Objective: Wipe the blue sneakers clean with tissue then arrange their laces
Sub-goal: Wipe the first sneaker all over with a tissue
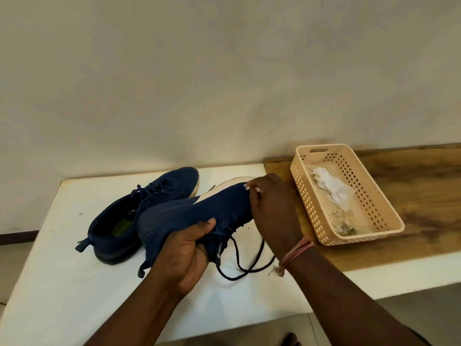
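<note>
Holding One Sneaker, One at Rest: Bench Inventory

Sneakers, blue, two. One sneaker [197, 218] is held tilted above the white table [62, 283], sole turned away, toe pointing toward the wall; it is gripped near the collar by the left hand [189, 253], fingers and thumb curled round the upper. The second sneaker [139, 211] is set flat on the table just behind, laces tied.

Hands, two. The right hand [272, 208] is placed at the toe end of the held sneaker, fingers curled, a small white scrap (apparently tissue) pinched at the fingertips [252, 187].

Laces [247, 260], dark, loose, hung from the held sneaker in loops onto the table.

Basket [384, 208], one, beige, perforated, set on a wooden board [424, 186] to the right; one crumpled white tissue [329, 188] is contained in it.

Wristband [295, 252], pink, one, worn on the right wrist.
</note>
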